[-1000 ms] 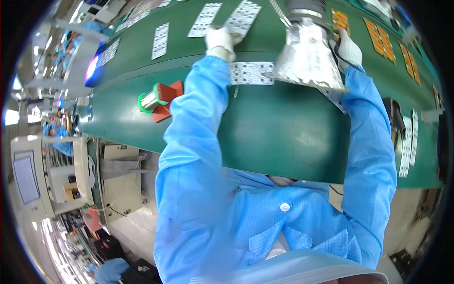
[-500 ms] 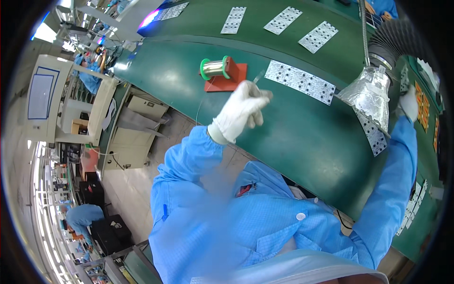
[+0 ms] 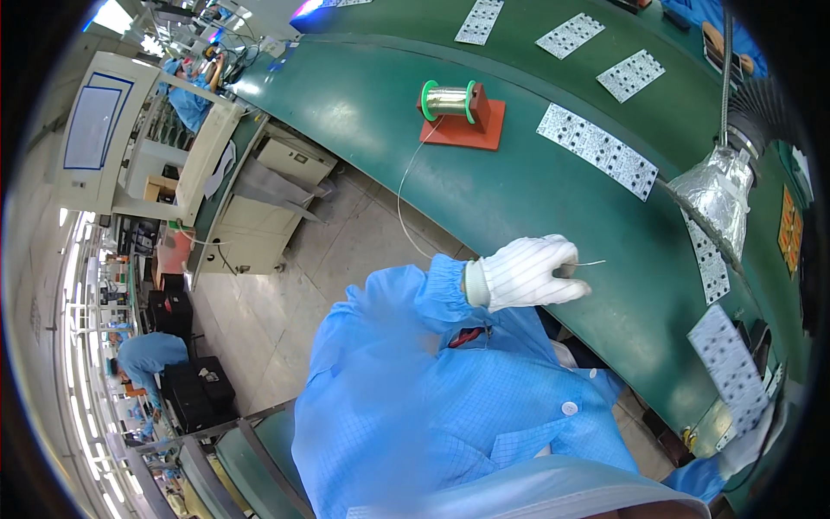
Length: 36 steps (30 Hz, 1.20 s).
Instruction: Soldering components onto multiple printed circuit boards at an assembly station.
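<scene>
My left hand [image 3: 532, 272], in a white striped glove, pinches a thin solder wire [image 3: 593, 263] whose tip sticks out to the right past the fingers. That wire curves back to a spool [image 3: 449, 101] with green rims, seated on a red stand [image 3: 484, 130] upon the green bench. At the lower right, my gloved right hand [image 3: 754, 445] grips one end of a white circuit board panel [image 3: 726, 368] with dark round spots. The panel is tilted up off the bench, and part of the right hand's fingers is hidden behind it.
A foil-wrapped fume hood [image 3: 716, 195] on a ribbed black hose hangs at the right. Under it lies one board [image 3: 709, 259]; another long board [image 3: 596, 151] lies left of it. More boards [image 3: 571, 35] sit on the far green strip. Orange panels [image 3: 789, 227] stand far right.
My left hand has come down and to the right, away from the spool, with the wire now trailing behind. My right hand has moved from beside the hood to the lower right, with a board.
</scene>
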Tool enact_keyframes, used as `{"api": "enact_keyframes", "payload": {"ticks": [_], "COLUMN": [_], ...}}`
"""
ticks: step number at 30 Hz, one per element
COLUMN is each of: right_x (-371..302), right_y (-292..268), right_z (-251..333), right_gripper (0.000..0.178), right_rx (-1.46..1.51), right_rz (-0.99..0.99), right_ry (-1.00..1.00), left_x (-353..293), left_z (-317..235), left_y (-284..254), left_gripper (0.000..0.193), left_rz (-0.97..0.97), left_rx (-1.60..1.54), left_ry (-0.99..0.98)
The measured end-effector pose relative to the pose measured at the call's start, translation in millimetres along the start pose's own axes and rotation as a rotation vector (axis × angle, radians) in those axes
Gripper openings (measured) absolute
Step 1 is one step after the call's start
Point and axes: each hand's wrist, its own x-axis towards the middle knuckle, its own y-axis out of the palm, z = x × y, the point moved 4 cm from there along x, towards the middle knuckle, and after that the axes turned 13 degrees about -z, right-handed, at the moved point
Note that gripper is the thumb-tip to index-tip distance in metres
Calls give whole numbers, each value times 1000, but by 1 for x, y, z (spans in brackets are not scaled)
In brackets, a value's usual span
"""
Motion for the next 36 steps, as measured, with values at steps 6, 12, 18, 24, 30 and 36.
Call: {"api": "enact_keyframes", "payload": {"ticks": [6, 12, 18, 24, 30, 36], "right_x": [-118, -130, -113, -124, -132, -135], "right_y": [53, 107, 93, 61, 53, 60], "right_z": [59, 136, 134, 88, 58, 92], "right_gripper": [29, 29, 28, 29, 23, 19], "right_rx": [652, 784, 508, 416, 371, 492], "right_rz": [78, 254, 329, 47, -173, -126], "right_ry": [910, 755, 269, 505, 556, 645], "left_x": [0, 4, 0, 2, 7, 4], "left_z": [-36, -40, -34, -42, -41, -39], "left_y": [26, 70, 95, 100, 106, 110], "left_gripper": [27, 6, 15, 16, 18, 20], "left_rz": [-188, -67, -194, -190, -118, -125], "left_rx": [215, 268, 148, 115, 151, 159], "left_ry": [429, 376, 268, 353, 401, 426]}}
